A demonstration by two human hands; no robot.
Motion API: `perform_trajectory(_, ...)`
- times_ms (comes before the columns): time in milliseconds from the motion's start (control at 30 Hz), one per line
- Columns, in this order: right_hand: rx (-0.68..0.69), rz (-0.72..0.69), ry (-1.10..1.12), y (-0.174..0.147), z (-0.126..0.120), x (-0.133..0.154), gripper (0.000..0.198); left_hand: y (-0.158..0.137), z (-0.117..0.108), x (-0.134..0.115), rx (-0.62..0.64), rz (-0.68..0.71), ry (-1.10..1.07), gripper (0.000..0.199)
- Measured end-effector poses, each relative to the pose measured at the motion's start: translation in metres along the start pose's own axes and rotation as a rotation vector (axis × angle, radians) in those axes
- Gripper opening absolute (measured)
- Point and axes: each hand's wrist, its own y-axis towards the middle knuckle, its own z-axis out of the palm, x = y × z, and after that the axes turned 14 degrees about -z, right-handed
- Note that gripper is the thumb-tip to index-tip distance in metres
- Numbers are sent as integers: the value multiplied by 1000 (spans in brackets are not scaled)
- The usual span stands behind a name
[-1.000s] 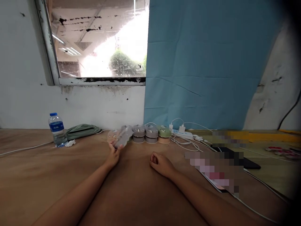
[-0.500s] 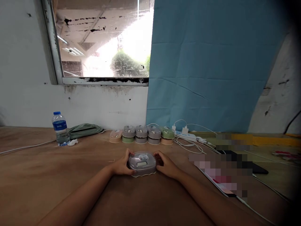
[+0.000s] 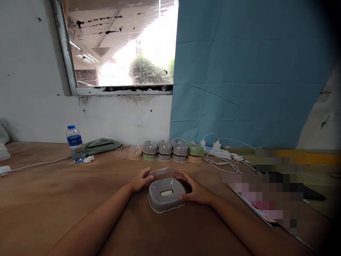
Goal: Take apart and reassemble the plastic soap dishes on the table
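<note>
A grey oval plastic box (image 3: 157, 205) with a cream oblong piece (image 3: 166, 193) in its top sits on the table in front of me. Behind it, a clear lid (image 3: 161, 172) is tilted up, apart from the box and blurred. My left hand (image 3: 141, 179) pinches the lid's left edge between thumb and fingers. Curled round the right side of the box, my right hand (image 3: 195, 190) presses its thumb on the top near the edge. Its fingertips reach the back, close to the lid's right end; whether they touch the lid I cannot tell.
Along the wall stand stacked grey and green oval boxes (image 3: 164, 148) and a single peach box (image 3: 135, 153). A water bottle (image 3: 76, 145), crumpled tissue (image 3: 89, 159) and green pouch (image 3: 101, 146) lie left. A power strip (image 3: 217, 152) with cables and a partly blurred device (image 3: 255, 209) are right.
The clear lid has come off the grey box and tilted up behind it with my left hand. My right hand has stayed at the box's right side. The view has shifted slightly left.
</note>
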Motion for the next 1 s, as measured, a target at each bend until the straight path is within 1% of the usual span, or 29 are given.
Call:
perform_trajectory(67,23,8,-3,0,0,3,85,1,-3,0,-46,-10,-4,54)
perform_trajectory(133,42,7,-12,1,0,6,79,2,-5,0,-125,-31,1,51)
perform_trajectory(200,45,-2,-25,1,0,9,75,5,-9,2,-237,-64,19,43)
perform_trajectory(367,49,-6,-47,2,0,12,72,11,-22,16,-566,-179,126,26)
perform_trajectory(467,65,-1,-62,3,-1,14,67,10,-29,17,-659,-213,197,20)
perform_trajectory(533,77,2,-71,3,-1,16,65,6,-30,11,-695,-165,257,18)
perform_trajectory(567,81,2,-74,3,-1,17,64,3,-30,6,-688,-110,290,22)
perform_trajectory(600,82,2,-75,3,-1,18,63,0,-29,0,-643,-39,325,25)
perform_trajectory(633,82,1,-76,3,-1,18,64,-3,-27,-5,-550,40,363,26)
perform_trajectory(700,78,3,-76,3,-1,18,64,-10,-21,-15,-268,170,430,21)
perform_trajectory(733,79,4,-73,3,-1,18,64,-14,-19,-19,-133,203,460,18)
perform_trajectory(767,79,5,-70,3,-1,17,64,-17,-16,-21,-33,216,485,19)
perform_trajectory(800,81,5,-67,3,-1,16,64,-20,-15,-23,26,211,504,22)
perform_trajectory(900,87,8,-67,2,-2,15,63,-31,-19,-22,70,179,535,28)
perform_trajectory(1000,89,14,-81,2,-2,15,62,-46,-37,-14,85,159,560,27)
